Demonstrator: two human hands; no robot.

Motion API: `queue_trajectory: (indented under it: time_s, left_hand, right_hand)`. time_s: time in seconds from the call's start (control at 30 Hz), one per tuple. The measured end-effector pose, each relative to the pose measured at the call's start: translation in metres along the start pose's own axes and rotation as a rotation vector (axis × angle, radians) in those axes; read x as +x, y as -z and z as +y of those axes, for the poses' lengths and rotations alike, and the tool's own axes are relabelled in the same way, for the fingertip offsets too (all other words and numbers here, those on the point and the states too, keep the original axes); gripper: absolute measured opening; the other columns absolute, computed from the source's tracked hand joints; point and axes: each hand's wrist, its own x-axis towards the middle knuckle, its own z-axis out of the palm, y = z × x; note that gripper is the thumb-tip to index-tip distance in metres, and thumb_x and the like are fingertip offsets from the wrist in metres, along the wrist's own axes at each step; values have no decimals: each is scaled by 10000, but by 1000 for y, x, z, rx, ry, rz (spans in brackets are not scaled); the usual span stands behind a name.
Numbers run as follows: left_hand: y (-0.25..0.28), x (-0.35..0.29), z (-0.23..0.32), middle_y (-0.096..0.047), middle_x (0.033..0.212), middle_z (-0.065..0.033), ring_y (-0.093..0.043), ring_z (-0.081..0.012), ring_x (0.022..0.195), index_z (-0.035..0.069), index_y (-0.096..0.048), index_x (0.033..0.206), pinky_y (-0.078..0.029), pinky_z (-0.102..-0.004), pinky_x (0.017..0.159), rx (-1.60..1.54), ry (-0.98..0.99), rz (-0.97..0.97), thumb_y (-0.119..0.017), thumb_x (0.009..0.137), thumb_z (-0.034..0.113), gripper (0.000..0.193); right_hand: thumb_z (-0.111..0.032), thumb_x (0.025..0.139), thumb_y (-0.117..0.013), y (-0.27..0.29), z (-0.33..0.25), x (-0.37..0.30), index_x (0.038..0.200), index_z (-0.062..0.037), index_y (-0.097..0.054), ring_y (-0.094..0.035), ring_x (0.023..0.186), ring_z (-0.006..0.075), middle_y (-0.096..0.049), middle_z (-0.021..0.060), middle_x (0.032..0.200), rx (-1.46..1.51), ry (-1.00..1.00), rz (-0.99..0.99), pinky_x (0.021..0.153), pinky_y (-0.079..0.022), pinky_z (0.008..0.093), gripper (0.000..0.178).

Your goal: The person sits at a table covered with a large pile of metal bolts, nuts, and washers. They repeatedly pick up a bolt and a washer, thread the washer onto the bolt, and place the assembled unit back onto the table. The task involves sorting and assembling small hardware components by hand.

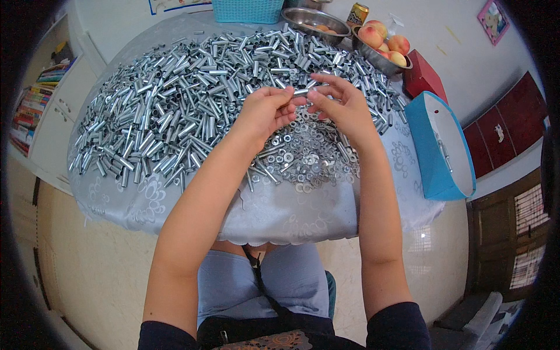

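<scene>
Above the pile, a short shiny metal tube [301, 93] lies level between my two hands. My left hand [265, 114] pinches its left end between thumb and fingers, the other fingers curled. At the tube's right end are the thumb and fingertips of my right hand [347, 111], its upper fingers more stretched out. Under and around the hands spreads a big heap of similar silver metal tubes [169, 111]. Just below my hands, nearer to me, lies a patch of flat metal washers [303, 157], some tubes mixed in at its edges.
A silver patterned tablecloth [280, 219] covers the table. At the right edge stands a blue fabric box [434, 169] with a rod-like metal item inside, near a red box [426, 76]. Metal bowls [382, 60] of peaches, a can [357, 13] and a turquoise basket [245, 11] stand at the back.
</scene>
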Motion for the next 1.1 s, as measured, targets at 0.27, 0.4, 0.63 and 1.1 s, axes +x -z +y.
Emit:
queue_trajectory:
  time_s: [0.27,0.4,0.63,1.1]
  left_hand:
    - [-1,-2,3,-595,879,-104,-525,-76,665,31,-497,890,-471,-220,627,15,8,-26,-520,855,141,117]
    - [1,-2,4,-599,858,-103,-527,-81,660,33,-496,861,-473,-220,615,45,8,-14,-533,850,158,131]
    - [2,0,2,-595,834,-79,-513,-76,650,40,-515,868,-463,-219,603,63,13,14,-528,850,143,105]
    - [-6,-7,4,-569,757,-37,-503,-68,611,58,-508,808,-456,-210,578,152,0,15,-570,833,211,166]
  right_hand:
    - [-206,758,-658,3,-3,0,929,18,-599,-577,580,93,-623,67,740,-78,-100,25,494,-437,186,287]
    - [-203,759,-657,5,-4,-2,872,14,-623,-550,521,83,-620,59,696,-146,-97,7,471,-430,182,247]
    - [-164,766,-643,4,-1,-2,918,-6,-617,-520,502,71,-575,33,633,-131,-21,-101,445,-404,178,221]
    - [-183,784,-634,5,-5,-2,768,31,-564,-500,479,68,-535,37,532,-190,-197,-116,464,-395,197,226]
